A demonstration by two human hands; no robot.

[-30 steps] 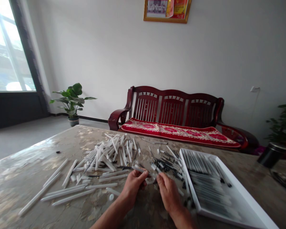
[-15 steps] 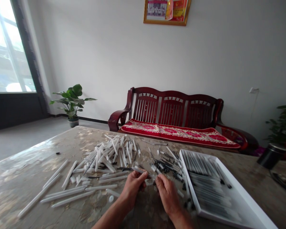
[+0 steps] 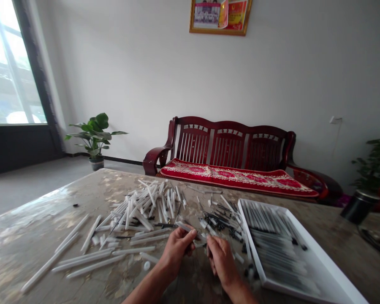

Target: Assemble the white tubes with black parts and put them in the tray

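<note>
My left hand (image 3: 179, 248) is closed around a pale pen barrel (image 3: 185, 226) with a dark tip, pinched between thumb and fingers. Just to its right, my right hand (image 3: 221, 254) has its fingertips pressed together; a small translucent piece seems to be at them, too small to name. The hands are apart by a narrow gap. Beyond my left hand lies a heap of white pen barrels (image 3: 152, 198), with several longer ones (image 3: 96, 266) loose to the left. Dark refills and caps (image 3: 220, 217) are scattered past my right hand.
A shallow white tray (image 3: 327, 257) with rows of dark-filled pens (image 3: 270, 249) stands close by on the right. The marbled tabletop (image 3: 34, 228) carries it all. A black canister (image 3: 359, 207) is at the far right. Behind the table is a wooden bench (image 3: 231, 143).
My right hand has drawn slightly down and away from my left, and the gap between the fingertips looks clearer. My left hand still holds the pen barrel in nearly the same place.
</note>
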